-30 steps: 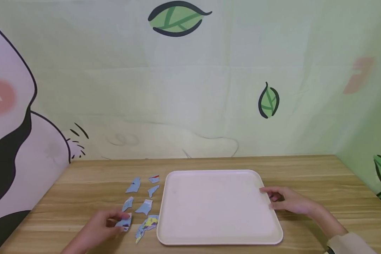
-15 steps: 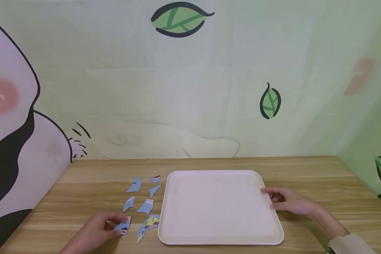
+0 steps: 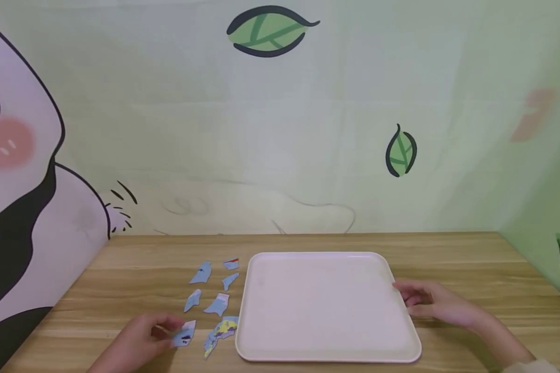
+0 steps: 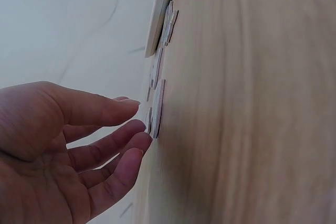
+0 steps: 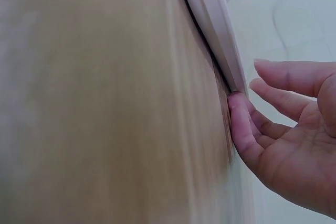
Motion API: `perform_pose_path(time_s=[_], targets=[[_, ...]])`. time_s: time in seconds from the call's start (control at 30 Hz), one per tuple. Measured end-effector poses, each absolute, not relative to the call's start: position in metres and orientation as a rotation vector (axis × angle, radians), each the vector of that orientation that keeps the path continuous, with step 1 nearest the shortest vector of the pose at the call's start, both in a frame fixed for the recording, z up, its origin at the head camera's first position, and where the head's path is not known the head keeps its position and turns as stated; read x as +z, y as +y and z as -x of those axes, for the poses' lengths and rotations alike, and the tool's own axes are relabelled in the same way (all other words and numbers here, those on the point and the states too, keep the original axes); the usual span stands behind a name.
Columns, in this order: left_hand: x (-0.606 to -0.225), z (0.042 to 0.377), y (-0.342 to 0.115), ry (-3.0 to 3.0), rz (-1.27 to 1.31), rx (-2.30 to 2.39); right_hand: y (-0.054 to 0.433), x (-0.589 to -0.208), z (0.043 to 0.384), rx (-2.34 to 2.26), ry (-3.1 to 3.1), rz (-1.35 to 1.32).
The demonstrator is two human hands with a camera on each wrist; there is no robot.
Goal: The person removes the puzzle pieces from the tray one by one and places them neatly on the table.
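My left hand (image 3: pixel 137 339) rests low over the table beside a blue-and-white puzzle piece (image 3: pixel 184 334) with a dark mark. In the left wrist view its thumb and fingers stand apart, fingertips close to the edges of the pieces (image 4: pixel 160 106); whether they touch cannot be told. Other irregular pieces lie flat behind it, such as a pale blue piece (image 3: pixel 201 272) and a yellow-and-blue piece (image 3: pixel 224 328) by the tray. At the right edge of the white tray (image 3: pixel 326 305) is my right hand (image 3: pixel 443 303), its loosely bent fingers at the rim and its thumb apart.
Both hands work over a wooden table (image 3: pixel 308 243). Behind it rises a pale green wall covering (image 3: pixel 284 129) with printed leaves and a cartoon panda (image 3: pixel 70 207) on the left. A small red-tipped piece (image 3: pixel 231 264) lies near the tray's far left corner.
The left fingers have let go of the blue-and-white piece, which now lies a little nearer the front. My right hand has drawn slightly away from the tray. The head view has shifted slightly.
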State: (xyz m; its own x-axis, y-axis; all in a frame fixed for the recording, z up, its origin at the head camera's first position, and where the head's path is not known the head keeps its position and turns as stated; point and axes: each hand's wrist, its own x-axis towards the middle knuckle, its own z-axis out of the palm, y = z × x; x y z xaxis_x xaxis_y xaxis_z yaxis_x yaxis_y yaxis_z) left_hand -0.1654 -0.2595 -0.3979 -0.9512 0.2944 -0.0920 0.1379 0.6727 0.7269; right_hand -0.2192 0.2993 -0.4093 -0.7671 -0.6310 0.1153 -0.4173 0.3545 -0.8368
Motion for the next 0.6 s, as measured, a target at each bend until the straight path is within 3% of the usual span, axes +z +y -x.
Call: perform_pose_path(time_s=[0.6], targets=[[-0.387,0.166,-0.235,2.707,-0.208,1.305,0.307,-0.397,0.193,-1.378,2.440,0.801]])
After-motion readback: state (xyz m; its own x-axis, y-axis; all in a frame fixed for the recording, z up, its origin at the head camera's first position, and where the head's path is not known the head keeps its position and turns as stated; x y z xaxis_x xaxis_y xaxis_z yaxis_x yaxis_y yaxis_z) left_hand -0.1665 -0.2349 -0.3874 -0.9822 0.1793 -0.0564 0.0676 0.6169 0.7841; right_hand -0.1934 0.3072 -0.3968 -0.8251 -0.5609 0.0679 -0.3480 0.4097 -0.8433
